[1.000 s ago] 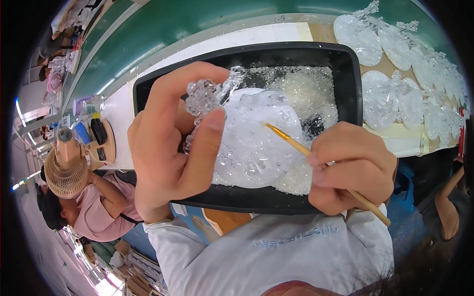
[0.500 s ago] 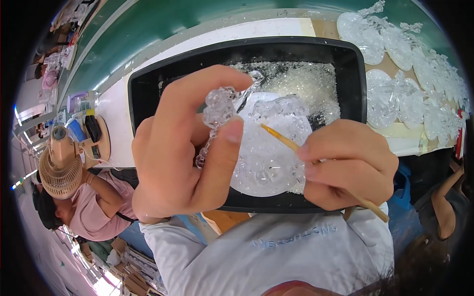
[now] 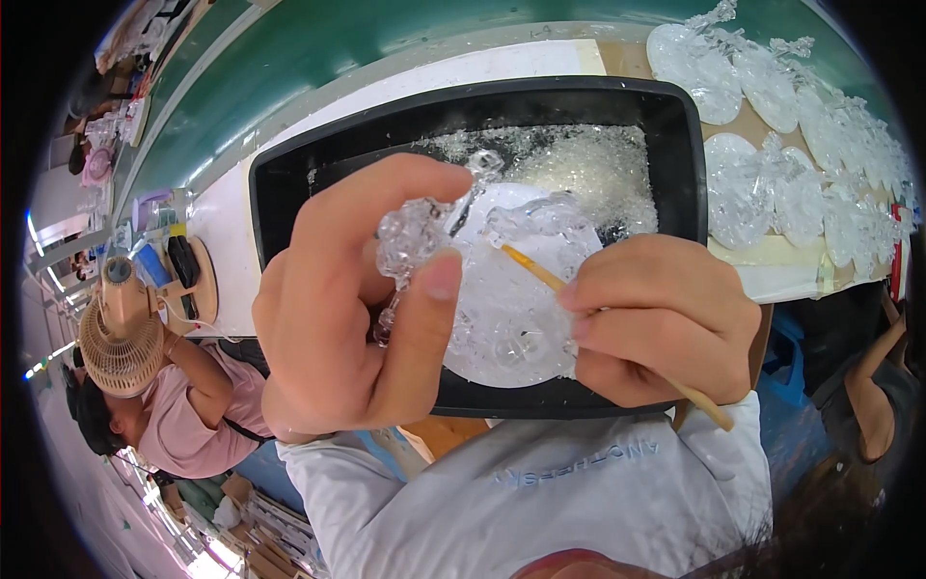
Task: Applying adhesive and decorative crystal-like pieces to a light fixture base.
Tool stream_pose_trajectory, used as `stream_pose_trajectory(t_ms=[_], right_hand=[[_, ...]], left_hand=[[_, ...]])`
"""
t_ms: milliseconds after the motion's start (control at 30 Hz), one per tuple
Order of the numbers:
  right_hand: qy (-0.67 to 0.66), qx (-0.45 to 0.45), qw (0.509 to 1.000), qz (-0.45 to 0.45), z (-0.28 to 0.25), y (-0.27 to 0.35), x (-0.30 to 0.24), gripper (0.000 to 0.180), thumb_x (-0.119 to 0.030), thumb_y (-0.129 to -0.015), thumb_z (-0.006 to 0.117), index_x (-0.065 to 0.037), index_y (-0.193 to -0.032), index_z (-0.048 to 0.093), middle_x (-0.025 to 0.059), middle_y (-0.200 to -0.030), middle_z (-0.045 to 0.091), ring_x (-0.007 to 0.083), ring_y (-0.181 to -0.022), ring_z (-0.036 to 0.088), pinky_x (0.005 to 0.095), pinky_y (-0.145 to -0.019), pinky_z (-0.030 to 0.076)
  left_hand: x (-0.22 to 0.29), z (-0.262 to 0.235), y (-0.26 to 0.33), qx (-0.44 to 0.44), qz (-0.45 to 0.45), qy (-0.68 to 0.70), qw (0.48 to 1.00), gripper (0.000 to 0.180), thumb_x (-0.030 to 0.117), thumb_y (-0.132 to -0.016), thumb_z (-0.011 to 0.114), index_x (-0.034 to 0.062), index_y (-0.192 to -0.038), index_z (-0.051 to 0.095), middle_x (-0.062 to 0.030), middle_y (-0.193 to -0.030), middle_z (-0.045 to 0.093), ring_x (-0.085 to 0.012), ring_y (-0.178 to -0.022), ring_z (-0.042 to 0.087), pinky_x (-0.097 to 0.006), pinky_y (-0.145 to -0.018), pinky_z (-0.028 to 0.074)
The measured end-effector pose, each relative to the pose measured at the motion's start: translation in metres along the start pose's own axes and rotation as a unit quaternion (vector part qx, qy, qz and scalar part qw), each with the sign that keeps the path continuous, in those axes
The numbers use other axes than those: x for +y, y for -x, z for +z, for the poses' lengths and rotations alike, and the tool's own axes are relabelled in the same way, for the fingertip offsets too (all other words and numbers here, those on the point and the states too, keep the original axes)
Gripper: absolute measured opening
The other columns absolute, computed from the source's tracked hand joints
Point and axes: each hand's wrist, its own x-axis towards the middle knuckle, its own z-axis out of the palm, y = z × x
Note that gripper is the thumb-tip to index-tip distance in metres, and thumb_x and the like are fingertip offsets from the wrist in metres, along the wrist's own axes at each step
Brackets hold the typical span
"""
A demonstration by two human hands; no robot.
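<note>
Black plastic tray (image 3: 482, 89) on the white worktable (image 3: 227, 217), near wall close to a pale shirt (image 3: 540, 482). Inside, clear granules (image 3: 608, 179), heaped toward the far right corner and thinner along the far wall, with dark tray floor bare toward the far left corner. Over the tray's middle, a round frosted-white disc (image 3: 511, 314) with clear glossy shapes on its face. Just beside it on the left, a knobbly transparent stem (image 3: 410, 236), gripped between thumb and bent fingers of the left hand (image 3: 338, 318); join with the disc hidden. Across the disc's right margin, the right hand (image 3: 666, 318), closed around a thin wooden brush (image 3: 533, 267), tip toward the disc's upper left part, handle end out past the tray's near right corner. Cannot tell about contact between tip and disc, or between disc and granules. Close past the tray's right wall, rows of clear pieces with round bases (image 3: 743, 188), crowding the worktable's right end. Beyond the far rim, a bare white strip; off the left wall, open tabletop as far as a wooden board (image 3: 205, 272). Tightest room along the near wall, under both hands; freest toward the far left corner.
</note>
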Motion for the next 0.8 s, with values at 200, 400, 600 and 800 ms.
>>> stream_pose_trajectory(t_ms=[200,400,600,800], right_hand=[[-0.042,0.094,0.995,-0.019,0.001,0.005,0.0,0.019,0.0,-0.054,0.07,0.002,-0.069,0.061,0.015,-0.069,0.061,0.0235,-0.052,0.06,0.0288,-0.044,0.049],[-0.045,0.045,0.998,0.0,-0.007,0.004,0.002,0.012,0.003,-0.065,0.065,0.002,-0.075,0.06,0.0188,-0.074,0.064,0.0227,-0.049,0.059,0.0295,-0.043,0.048],[-0.051,0.051,0.997,0.016,-0.014,0.005,-0.003,0.017,0.005,-0.063,0.062,0.001,-0.079,0.061,0.0175,-0.077,0.064,0.0216,-0.051,0.058,0.0296,-0.046,0.049],[-0.065,0.055,0.996,0.032,-0.011,0.009,-0.004,0.02,0.007,-0.063,0.061,0.001,-0.082,0.061,0.0171,-0.083,0.063,0.0206,-0.052,0.058,0.0295,-0.048,0.052]], left_hand=[[0.001,-0.003,0.001,-0.004,-0.008,-0.02,1.0,0.036,-0.005,-0.091,0.056,-0.0125,-0.125,0.047,-0.0143,-0.116,0.058,-0.0035,-0.075,0.049,-0.015,-0.064,0.036],[-0.001,-0.001,0.004,0.013,-0.02,-0.007,1.0,0.037,-0.004,-0.09,0.058,-0.012,-0.124,0.048,-0.0146,-0.119,0.058,-0.0042,-0.077,0.05,-0.015,-0.067,0.037],[-0.004,0.008,0.002,0.082,0.014,0.027,0.996,0.038,-0.003,-0.089,0.06,-0.0106,-0.124,0.049,-0.0137,-0.118,0.059,-0.005,-0.079,0.05,-0.016,-0.069,0.038],[-0.006,0.003,0.001,0.084,0.034,-0.016,0.996,0.037,0.002,-0.088,0.063,-0.01,-0.122,0.052,-0.0121,-0.114,0.059,-0.0064,-0.079,0.051,-0.017,-0.07,0.039]])
